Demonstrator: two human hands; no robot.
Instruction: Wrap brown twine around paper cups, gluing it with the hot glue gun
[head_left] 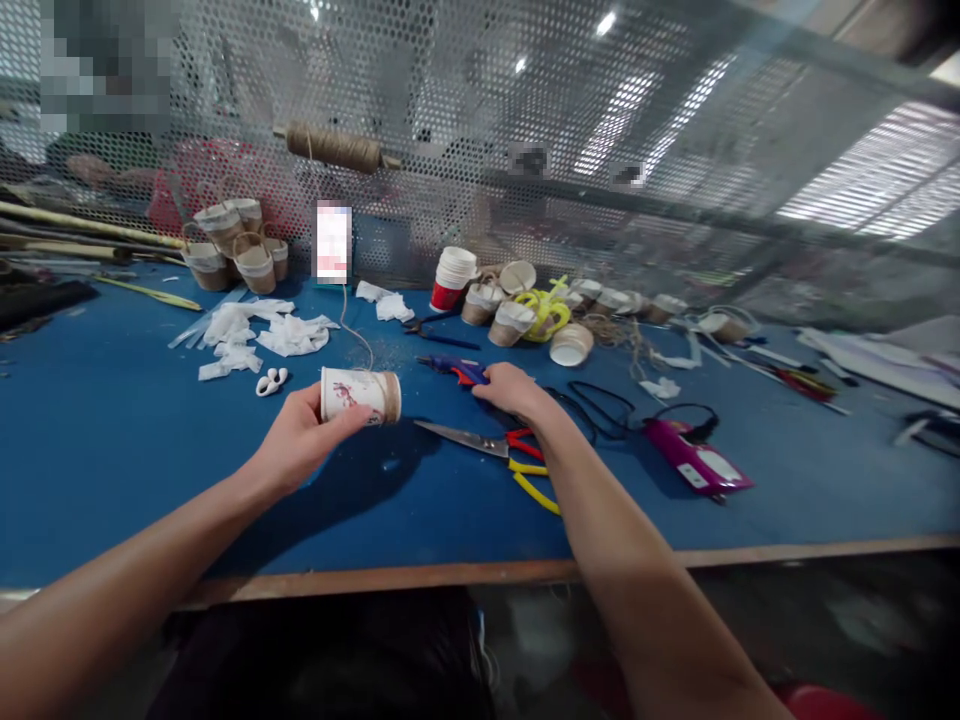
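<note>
My left hand [300, 440] grips a paper cup [358, 394] held on its side above the blue table [112, 440]. The cup has a red print and a band of brown twine at its rim; a twine strand runs up from it. My right hand [511, 390] rests closed over the handle of a blue glue gun [454, 367] lying on the table. Scissors [495, 445] with red and yellow handles lie just in front of that hand.
A twine spool [335, 148] hangs on the mesh screen behind. Finished twine-wrapped cups [229, 250] stand back left, white scraps [259, 335] near them. More cups [510, 305], a stack of cups [453, 278], black cables and a pink device [694, 455] lie to the right. Another person sits beyond the mesh.
</note>
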